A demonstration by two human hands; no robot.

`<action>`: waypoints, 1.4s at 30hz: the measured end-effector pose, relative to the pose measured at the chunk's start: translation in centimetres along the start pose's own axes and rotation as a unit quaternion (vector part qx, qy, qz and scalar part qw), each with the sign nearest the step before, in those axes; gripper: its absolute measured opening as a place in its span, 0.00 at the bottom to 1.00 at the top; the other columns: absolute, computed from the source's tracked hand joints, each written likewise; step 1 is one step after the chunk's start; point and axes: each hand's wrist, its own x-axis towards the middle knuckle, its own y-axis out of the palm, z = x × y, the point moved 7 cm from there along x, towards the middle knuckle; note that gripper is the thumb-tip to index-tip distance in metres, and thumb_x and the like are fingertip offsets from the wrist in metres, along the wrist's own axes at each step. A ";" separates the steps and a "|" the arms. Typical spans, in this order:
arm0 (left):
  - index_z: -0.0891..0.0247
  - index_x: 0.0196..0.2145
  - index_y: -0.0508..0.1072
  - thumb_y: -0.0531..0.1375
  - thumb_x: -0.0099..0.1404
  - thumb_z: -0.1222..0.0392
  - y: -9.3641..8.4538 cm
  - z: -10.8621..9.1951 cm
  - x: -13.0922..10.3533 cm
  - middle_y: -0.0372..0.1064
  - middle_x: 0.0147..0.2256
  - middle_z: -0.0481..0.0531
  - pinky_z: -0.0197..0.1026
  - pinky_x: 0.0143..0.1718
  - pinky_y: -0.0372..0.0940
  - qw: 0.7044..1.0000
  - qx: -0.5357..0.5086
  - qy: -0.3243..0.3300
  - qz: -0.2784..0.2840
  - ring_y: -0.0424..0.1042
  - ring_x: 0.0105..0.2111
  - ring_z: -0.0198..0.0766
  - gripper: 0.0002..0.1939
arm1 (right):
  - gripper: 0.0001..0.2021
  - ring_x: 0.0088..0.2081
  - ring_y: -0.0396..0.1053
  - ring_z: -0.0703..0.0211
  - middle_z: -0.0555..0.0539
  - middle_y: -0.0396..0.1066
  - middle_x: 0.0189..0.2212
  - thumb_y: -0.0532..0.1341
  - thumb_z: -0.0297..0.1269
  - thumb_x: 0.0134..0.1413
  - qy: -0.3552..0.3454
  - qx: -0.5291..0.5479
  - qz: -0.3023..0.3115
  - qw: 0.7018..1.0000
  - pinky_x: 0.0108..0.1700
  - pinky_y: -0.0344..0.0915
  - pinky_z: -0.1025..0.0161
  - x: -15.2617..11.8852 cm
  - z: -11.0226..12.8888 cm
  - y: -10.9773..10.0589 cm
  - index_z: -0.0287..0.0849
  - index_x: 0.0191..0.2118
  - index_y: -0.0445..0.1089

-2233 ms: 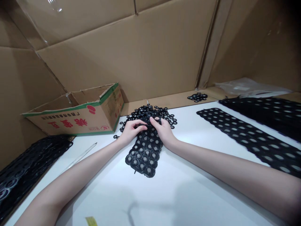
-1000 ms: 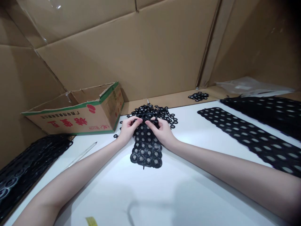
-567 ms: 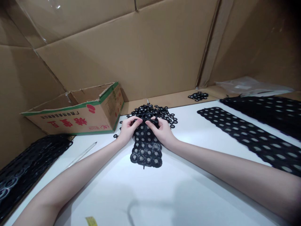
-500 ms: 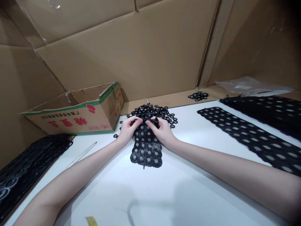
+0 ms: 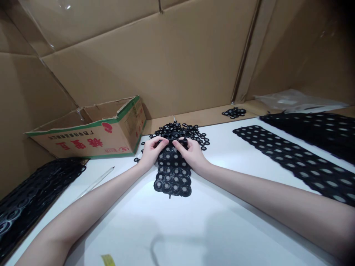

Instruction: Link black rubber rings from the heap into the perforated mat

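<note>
Captured through a head-worn camera, the left forearm (image 5: 102,204) and right forearm (image 5: 263,194) are bare and slender, with smooth, even outlines. The left hand (image 5: 149,152), also bare, shows a slim left thumb (image 5: 161,146) with a rounded tip and narrows at the left wrist (image 5: 141,167). From there the limb broadens gradually to a softly rounded left elbow (image 5: 62,244), with a bare stretch of upper arm (image 5: 37,253) at the lower corner. The right hand (image 5: 196,158), likewise bare, has a similarly slim right thumb (image 5: 179,148); its forearm thickens steadily toward the right edge. Nail detail is too small to make out.
</note>
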 end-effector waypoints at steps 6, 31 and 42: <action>0.64 0.30 0.74 0.59 0.59 0.51 -0.1 0.1 -0.1 0.72 0.30 0.50 0.37 0.35 0.61 1.000 -0.004 -0.004 -0.005 0.67 0.33 0.37 0.13 | 0.15 0.35 0.67 0.54 0.47 0.70 0.29 0.60 0.50 0.48 -0.007 -0.003 0.000 1.000 0.39 0.62 0.58 0.1 -0.1 0.0 0.42 0.29 0.66; 0.65 0.28 0.72 0.64 0.54 0.55 0.1 0.6 0.0 0.70 0.27 0.48 0.36 0.33 0.59 0.999 -0.046 -0.019 0.016 0.66 0.30 0.35 0.10 | 0.14 0.33 0.66 0.55 0.48 0.69 0.27 0.61 0.49 0.46 -0.016 0.008 0.006 1.000 0.39 0.61 0.59 0.2 -0.4 0.1 0.41 0.28 0.64; 0.60 0.48 0.67 0.68 0.51 0.60 0.5 0.4 -0.4 0.71 0.39 0.52 0.38 0.40 0.63 0.970 -0.231 -0.021 0.075 0.70 0.38 0.39 0.26 | 0.16 0.36 0.67 0.55 0.46 0.71 0.31 0.62 0.51 0.46 0.043 0.047 -0.012 0.998 0.39 0.62 0.60 0.3 -1.2 -0.4 0.41 0.30 0.67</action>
